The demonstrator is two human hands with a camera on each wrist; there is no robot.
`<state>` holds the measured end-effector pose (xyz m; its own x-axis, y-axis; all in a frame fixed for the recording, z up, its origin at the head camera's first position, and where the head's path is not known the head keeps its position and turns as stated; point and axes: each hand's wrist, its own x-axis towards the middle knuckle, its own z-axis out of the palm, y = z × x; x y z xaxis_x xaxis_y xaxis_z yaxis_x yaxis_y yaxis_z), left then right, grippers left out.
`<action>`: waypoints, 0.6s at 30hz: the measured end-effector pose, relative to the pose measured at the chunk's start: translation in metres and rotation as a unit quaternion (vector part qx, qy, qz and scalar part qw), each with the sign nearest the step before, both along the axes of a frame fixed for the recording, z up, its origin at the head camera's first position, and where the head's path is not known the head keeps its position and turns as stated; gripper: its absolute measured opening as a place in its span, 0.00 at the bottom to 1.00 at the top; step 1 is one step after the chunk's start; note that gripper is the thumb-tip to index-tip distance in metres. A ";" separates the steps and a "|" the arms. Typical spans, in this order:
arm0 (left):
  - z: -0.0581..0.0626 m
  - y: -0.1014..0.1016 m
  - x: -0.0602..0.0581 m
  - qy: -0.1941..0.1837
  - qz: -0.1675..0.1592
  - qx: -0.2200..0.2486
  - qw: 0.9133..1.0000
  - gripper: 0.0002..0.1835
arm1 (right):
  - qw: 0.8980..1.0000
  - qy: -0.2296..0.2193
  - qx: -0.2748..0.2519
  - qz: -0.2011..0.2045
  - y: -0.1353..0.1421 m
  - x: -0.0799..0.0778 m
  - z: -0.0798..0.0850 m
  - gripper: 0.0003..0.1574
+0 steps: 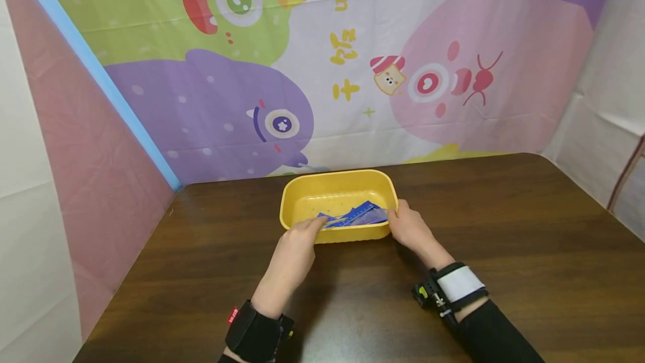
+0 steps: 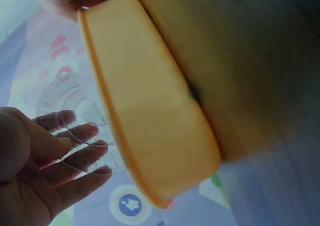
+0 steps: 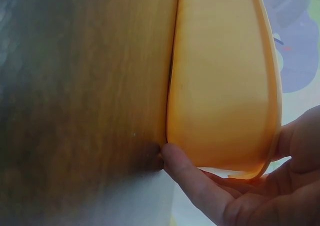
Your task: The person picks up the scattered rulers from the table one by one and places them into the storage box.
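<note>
A yellow plastic basin (image 1: 347,234) stands on the table, with a blue ruler (image 1: 355,213) and other blue, partly see-through pieces lying inside along its near side. Over the near left rim, my left hand (image 1: 297,242) pinches a clear plastic protractor (image 2: 92,117) between thumb and fingers; its round edge and fine scale marks show in the left wrist view. My right hand (image 1: 410,227) grips the basin's right end. In the right wrist view its thumb (image 3: 182,163) is low on the basin wall, while the other fingers are partly hidden behind the rim.
The brown wooden table (image 1: 227,268) reaches back to a hanging cloth (image 1: 347,122) printed with cartoon monsters, close behind the basin. Pale cloth also hangs at both sides. Each wrist wears a strapped camera (image 1: 435,296).
</note>
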<state>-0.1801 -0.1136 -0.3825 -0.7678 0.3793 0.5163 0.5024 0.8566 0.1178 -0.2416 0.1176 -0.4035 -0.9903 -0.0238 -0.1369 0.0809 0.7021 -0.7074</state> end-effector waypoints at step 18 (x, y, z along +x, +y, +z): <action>-0.011 -0.004 -0.009 -0.012 0.044 -0.056 0.997 0.20 | 1.000 0.008 0.012 0.004 0.001 0.000 -0.001 0.28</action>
